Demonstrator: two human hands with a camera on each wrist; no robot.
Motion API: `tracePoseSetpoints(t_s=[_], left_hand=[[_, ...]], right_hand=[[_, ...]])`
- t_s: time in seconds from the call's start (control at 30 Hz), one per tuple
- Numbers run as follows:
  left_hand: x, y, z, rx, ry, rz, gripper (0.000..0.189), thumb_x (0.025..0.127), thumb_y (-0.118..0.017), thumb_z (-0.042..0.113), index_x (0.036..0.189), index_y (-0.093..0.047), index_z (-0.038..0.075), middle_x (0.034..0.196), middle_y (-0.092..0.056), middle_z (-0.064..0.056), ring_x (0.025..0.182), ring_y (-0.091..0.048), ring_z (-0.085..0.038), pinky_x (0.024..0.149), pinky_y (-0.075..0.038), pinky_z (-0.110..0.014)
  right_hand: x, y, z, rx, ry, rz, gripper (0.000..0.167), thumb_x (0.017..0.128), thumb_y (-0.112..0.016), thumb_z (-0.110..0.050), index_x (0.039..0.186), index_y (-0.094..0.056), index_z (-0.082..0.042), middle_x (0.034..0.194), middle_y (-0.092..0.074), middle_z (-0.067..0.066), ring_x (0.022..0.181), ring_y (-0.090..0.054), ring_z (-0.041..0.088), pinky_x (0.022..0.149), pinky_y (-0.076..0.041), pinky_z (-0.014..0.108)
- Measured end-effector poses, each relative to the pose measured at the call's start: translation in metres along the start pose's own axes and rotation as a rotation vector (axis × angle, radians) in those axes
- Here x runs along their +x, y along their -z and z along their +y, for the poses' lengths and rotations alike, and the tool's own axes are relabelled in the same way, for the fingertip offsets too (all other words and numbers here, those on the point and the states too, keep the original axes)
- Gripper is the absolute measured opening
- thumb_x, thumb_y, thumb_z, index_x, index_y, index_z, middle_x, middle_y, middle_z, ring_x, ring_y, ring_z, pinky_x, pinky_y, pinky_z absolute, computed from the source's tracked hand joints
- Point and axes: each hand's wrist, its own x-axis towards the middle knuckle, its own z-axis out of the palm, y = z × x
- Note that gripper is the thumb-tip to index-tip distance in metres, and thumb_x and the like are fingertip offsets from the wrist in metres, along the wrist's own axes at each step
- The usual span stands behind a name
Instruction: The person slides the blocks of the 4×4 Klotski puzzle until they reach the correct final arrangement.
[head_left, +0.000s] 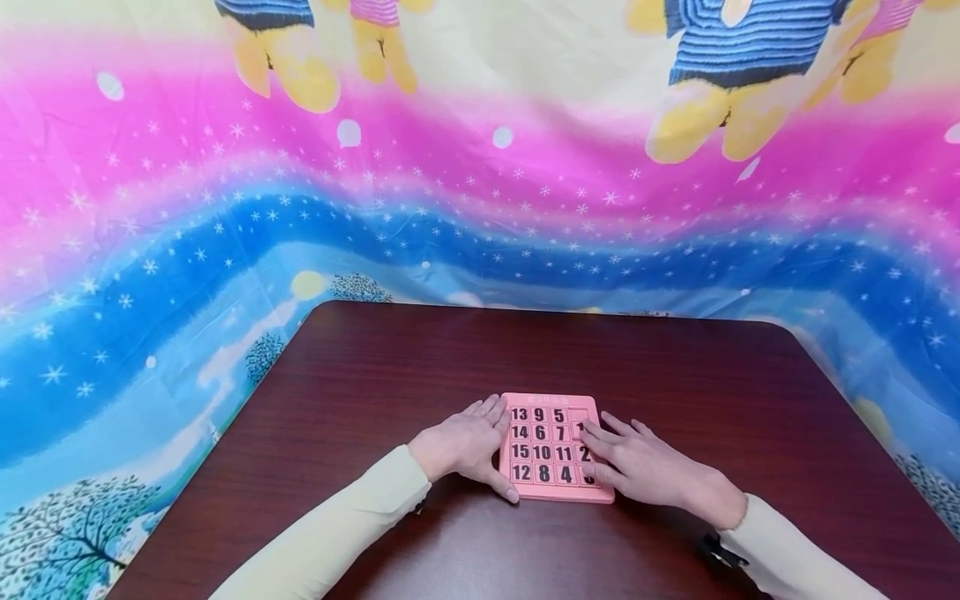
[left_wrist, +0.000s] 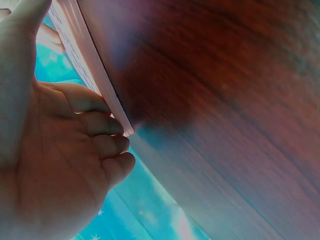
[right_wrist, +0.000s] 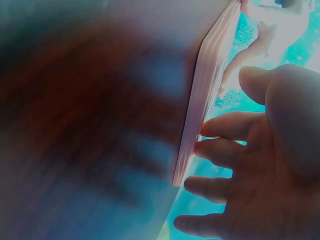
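Note:
A pink number slide puzzle [head_left: 550,442] lies flat on the table, its black-numbered tiles facing up. The top right slot holds no tile; 13, 9 and 5 stand in that row. Along the puzzle's left edge rests my left hand [head_left: 461,442], fingers extended and thumb by the near left corner. My right hand [head_left: 652,467] reaches over the right edge, with fingertips on the right column, partly covering its tiles. In the left wrist view, fingers of the left hand [left_wrist: 65,150] touch the puzzle's side [left_wrist: 102,75]. The right wrist view shows the right hand [right_wrist: 250,160] with fingers spread beside the puzzle [right_wrist: 205,85].
The dark brown wooden table [head_left: 420,358] extends around the puzzle on all sides. Behind it hangs a colourful cloth [head_left: 465,192] with snowflakes, trees and yellow figures. Both forearms wear pale sleeves [head_left: 337,525], and a dark strap [head_left: 722,550] shows at the right wrist.

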Motion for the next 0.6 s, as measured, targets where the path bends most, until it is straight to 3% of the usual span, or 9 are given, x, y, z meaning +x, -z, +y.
tracePoseSetpoints(t_s=[0.6], left_hand=[[-0.001,-0.001,0.000,0.011,0.000,0.005,0.129,0.064,-0.059,0.088,0.155,-0.024,0.004,0.164,-0.016,-0.016,0.153,-0.015,-0.027,0.126,-0.019,-0.035]], right_hand=[[0.016,0.002,0.013,-0.018,-0.022,-0.006,0.060,0.098,-0.051,-0.049,0.145,-0.050,-0.010,0.152,-0.046,0.011,0.144,-0.033,0.043,0.105,-0.034,0.072]])
